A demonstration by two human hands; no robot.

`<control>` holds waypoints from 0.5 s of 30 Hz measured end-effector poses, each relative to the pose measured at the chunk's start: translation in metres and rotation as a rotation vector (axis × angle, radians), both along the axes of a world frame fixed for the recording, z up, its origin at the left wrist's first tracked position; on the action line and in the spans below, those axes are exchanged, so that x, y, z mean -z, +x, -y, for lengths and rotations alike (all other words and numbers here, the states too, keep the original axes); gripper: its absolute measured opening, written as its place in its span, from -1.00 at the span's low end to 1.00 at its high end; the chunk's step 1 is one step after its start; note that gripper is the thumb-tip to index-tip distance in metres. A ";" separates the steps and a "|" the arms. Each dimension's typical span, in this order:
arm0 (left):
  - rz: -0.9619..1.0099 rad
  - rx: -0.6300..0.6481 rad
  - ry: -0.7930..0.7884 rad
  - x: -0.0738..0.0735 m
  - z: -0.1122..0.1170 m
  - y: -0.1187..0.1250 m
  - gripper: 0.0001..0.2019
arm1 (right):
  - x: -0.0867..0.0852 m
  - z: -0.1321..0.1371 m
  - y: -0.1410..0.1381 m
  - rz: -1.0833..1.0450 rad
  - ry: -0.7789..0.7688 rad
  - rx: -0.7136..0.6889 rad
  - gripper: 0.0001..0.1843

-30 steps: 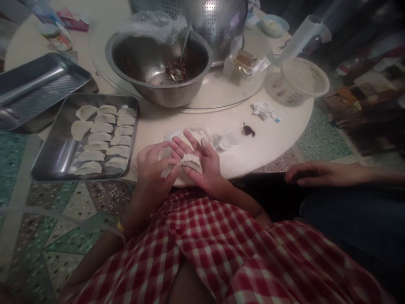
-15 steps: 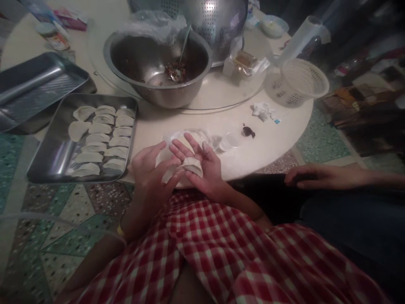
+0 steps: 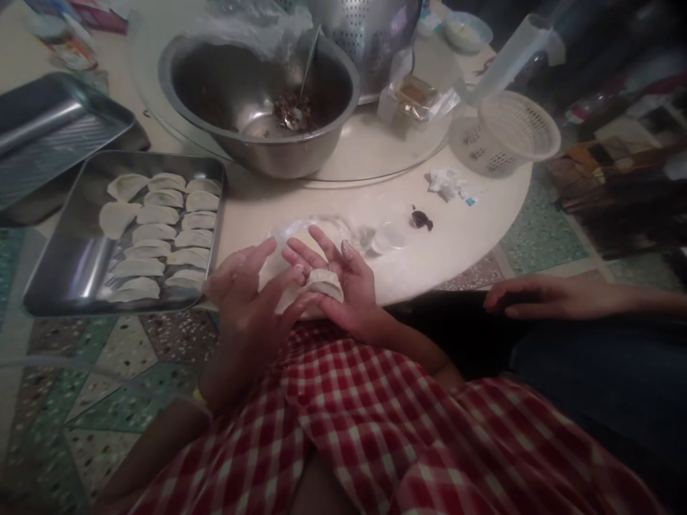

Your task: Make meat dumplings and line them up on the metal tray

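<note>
A pale folded dumpling (image 3: 320, 282) lies across the fingers of my right hand (image 3: 343, 290), palm up at the round table's near edge. My left hand (image 3: 247, 300) pinches the dumpling's left end between thumb and forefinger, its other fingers spread. Just behind my hands lies a stack of round wrappers (image 3: 316, 232) on clear plastic. To the left a steel tray (image 3: 69, 286) holds several finished dumplings (image 3: 155, 232) in rows. A big steel bowl (image 3: 252, 107) with dark filling and a spoon (image 3: 298, 100) stands behind.
A second, bare tray (image 3: 48, 136) sits at far left. A steel colander (image 3: 365, 36), a wrapped packet (image 3: 413, 96) and a white plastic basket (image 3: 509, 132) stand at the back and right. Another person's hand (image 3: 537, 297) rests on a dark lap at right.
My hands stay together on the dumpling, the left fingers working along its edge. The view has shifted a little, so the tray and bowl sit further left.
</note>
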State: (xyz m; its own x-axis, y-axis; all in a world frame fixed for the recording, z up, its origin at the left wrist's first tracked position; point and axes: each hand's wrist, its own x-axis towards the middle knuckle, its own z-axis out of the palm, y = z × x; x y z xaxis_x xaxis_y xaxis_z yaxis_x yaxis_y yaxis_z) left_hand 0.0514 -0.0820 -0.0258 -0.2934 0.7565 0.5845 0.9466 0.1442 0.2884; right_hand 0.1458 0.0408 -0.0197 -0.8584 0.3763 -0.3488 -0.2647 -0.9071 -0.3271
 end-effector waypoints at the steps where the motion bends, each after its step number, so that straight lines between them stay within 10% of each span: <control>1: -0.002 0.005 0.001 0.000 0.000 -0.001 -0.76 | -0.001 -0.001 0.001 -0.003 -0.004 -0.024 -0.53; 15: -0.053 0.161 -0.026 0.002 0.005 -0.012 -0.71 | 0.008 -0.003 0.004 -0.059 -0.064 -0.210 -0.50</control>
